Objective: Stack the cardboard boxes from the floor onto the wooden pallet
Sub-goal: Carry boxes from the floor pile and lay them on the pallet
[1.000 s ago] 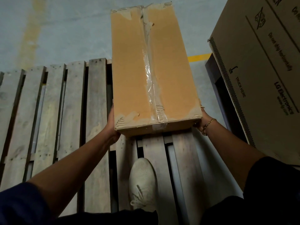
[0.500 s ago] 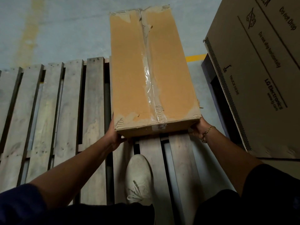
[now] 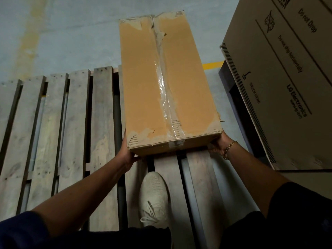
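A long tan cardboard box [image 3: 143, 83], taped down its middle seam, lies lengthwise over the right part of the wooden pallet [image 3: 71, 126], its far end reaching past the pallet's far edge. My left hand [image 3: 128, 153] grips the box's near left bottom corner. My right hand [image 3: 217, 147], with a gold bracelet on the wrist, grips the near right bottom corner. Whether the box rests on the slats or hangs just above them is hidden.
My white shoe [image 3: 154, 196] stands on the pallet slats just below the box. A large printed cardboard carton [image 3: 287, 78] rises at the right on a dark base. Grey concrete floor [image 3: 71, 33] with a yellow line lies beyond.
The box has sunk lower toward the slats and my hands have slid down and inward under its near corners. The view has shifted slightly.
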`<control>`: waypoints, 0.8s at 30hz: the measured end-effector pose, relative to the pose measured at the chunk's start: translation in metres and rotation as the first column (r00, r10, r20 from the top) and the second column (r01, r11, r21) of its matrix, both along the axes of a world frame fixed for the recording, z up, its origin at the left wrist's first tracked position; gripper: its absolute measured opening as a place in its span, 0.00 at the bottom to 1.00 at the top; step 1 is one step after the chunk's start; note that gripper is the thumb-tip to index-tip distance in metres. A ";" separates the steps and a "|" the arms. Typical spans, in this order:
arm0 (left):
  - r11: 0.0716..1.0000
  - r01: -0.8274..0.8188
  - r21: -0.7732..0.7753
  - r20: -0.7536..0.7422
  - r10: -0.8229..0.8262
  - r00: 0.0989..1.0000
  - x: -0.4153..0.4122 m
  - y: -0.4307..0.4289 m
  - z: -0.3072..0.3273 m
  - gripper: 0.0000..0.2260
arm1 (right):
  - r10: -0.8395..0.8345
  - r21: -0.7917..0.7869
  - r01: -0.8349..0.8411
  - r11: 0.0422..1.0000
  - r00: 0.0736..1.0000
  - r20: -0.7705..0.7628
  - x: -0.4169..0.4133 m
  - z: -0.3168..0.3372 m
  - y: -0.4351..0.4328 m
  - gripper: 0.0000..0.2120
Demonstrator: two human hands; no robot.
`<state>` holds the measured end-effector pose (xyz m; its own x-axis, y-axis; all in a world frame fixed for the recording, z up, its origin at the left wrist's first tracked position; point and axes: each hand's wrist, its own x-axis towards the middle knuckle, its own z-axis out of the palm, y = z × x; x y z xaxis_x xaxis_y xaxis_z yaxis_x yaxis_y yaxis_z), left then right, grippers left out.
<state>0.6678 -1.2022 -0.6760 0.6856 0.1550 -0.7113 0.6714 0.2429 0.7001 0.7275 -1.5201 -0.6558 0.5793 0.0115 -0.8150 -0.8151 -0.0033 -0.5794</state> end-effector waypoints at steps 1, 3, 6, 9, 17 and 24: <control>1.000 -0.002 0.000 -0.002 0.002 1.000 0.000 0.000 -0.001 0.19 | 0.000 -0.002 0.000 1.000 1.000 0.000 0.000 0.000 0.000 0.18; 1.000 -0.004 0.001 -0.004 0.004 1.000 -0.001 -0.002 -0.001 0.19 | -0.002 -0.013 0.002 1.000 1.000 0.002 0.000 -0.002 -0.001 0.18; 1.000 -0.007 -0.003 -0.009 0.007 1.000 -0.002 -0.003 -0.004 0.19 | -0.019 -0.018 0.019 1.000 1.000 0.004 0.000 -0.004 -0.003 0.18; 1.000 -0.008 0.000 0.002 0.008 1.000 -0.003 -0.005 -0.005 0.18 | -0.026 -0.014 0.026 1.000 1.000 0.008 -0.003 -0.001 -0.003 0.18; 1.000 -0.008 0.012 -0.008 0.008 1.000 -0.004 -0.009 -0.002 0.16 | -0.020 -0.011 0.020 1.000 1.000 0.008 -0.005 0.000 -0.007 0.17; 0.997 0.075 0.017 0.104 -0.077 0.992 0.013 -0.007 0.031 0.28 | -0.037 0.121 0.019 0.992 0.987 0.155 0.005 0.021 -0.010 0.23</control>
<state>0.6809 -1.2094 -0.6448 0.7661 0.1085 -0.6334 0.6107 0.1841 0.7702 0.7327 -1.5304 -0.6350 0.7014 0.0846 -0.7078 -0.7128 0.0947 -0.6950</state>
